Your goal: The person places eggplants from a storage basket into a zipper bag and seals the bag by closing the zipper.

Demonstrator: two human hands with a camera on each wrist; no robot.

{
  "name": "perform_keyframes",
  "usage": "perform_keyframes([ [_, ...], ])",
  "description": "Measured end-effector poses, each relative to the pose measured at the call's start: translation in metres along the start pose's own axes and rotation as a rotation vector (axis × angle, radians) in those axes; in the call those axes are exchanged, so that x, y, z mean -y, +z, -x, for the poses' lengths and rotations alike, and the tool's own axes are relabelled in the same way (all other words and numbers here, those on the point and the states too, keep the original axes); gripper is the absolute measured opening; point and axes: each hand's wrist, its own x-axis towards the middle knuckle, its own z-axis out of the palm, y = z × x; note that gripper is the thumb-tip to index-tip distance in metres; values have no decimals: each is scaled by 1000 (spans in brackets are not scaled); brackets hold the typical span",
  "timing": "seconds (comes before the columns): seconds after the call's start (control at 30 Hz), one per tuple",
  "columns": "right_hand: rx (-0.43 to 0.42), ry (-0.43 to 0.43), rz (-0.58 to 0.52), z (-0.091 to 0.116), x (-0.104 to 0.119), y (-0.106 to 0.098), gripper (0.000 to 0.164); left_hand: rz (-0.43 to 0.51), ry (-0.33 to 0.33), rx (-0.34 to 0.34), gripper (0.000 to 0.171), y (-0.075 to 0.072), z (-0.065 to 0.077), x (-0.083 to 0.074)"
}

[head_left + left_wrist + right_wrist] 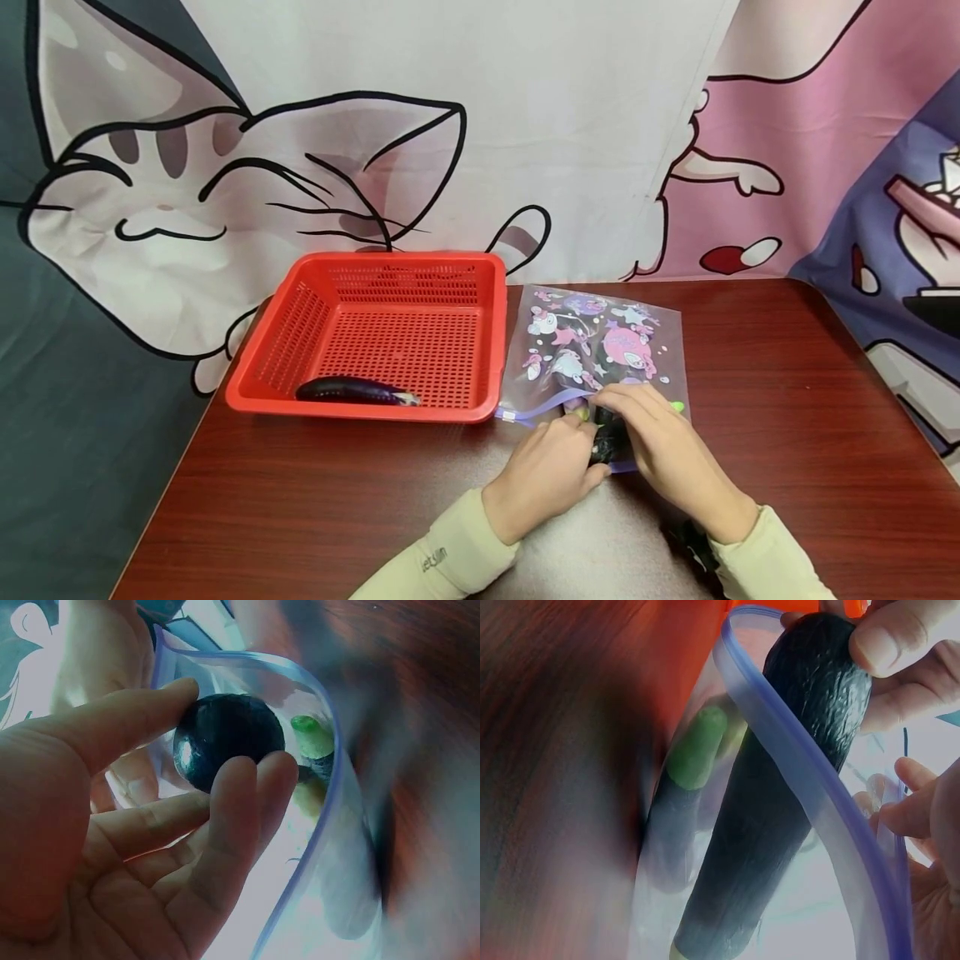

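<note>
A clear zip bag (pixel 517 358) with a purple zip edge and cartoon print lies on the table, its mouth toward me. My left hand (pixel 543 471) grips the rounded end of a long, glossy dark eggplant (pixel 757 817) between thumb and fingers. Most of that eggplant is inside the bag, and its held end sticks out at the mouth. The bag's edge is held up by my right hand (pixel 667 442), fingers curled at the purple rim. Beside the held eggplant, another dark one with a green end (pixel 697 750) lies in the bag.
Left of the bag stands a red perforated basket (pixel 367 410), with one dark purple eggplant (pixel 348 389) along its near wall. Both stand on a reddish-brown wooden table (pixel 787 400). A cartoon-printed curtain (pixel 585 125) hangs right behind the table's far edge.
</note>
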Motion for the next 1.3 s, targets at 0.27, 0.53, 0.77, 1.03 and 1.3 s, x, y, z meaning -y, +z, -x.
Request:
perform_keyframes([
  [0.27, 4, 1, -11, 1, 0, 1, 39, 21, -4, -26, 38, 9, -2, -1],
  [0.53, -8, -14, -14, 1, 0, 3, 39, 41, -14, -8, 44, 16, -4, -4],
  [0.77, -13, -10, -14, 1, 0, 3, 39, 54, -43, -23, 37, 21, -7, -7],
  [1.03, -3, 3, -12, 1, 0, 2, 39, 59, -76, -76, 40, 28, -14, -10],
  [1.3, -5, -5, -20, -1, 1, 1, 40, 58, -120, -78, 49, 37, -20, -10],
])
